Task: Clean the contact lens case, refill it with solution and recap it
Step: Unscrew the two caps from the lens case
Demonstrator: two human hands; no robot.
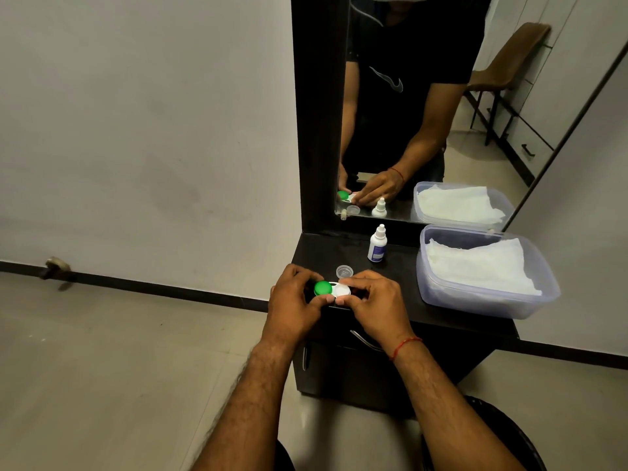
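The contact lens case (332, 289) lies near the front edge of the dark dresser top (401, 266), with a green cap (323, 287) on its left well and a white cap (342, 290) on its right. My left hand (292, 300) grips the green-capped end between curled fingers and thumb. My right hand (377, 297) pinches the white cap. A small white solution bottle (377, 243) with a blue label stands upright behind the case. A small clear round cap (344, 271) lies just behind my fingers.
A clear plastic tub (543, 294) lined with white tissue sits on the right of the dresser top. A dark-framed mirror (407, 113) rises behind and reflects the scene. A drawer handle (363, 339) shows below the top. A brown chair appears in the reflection.
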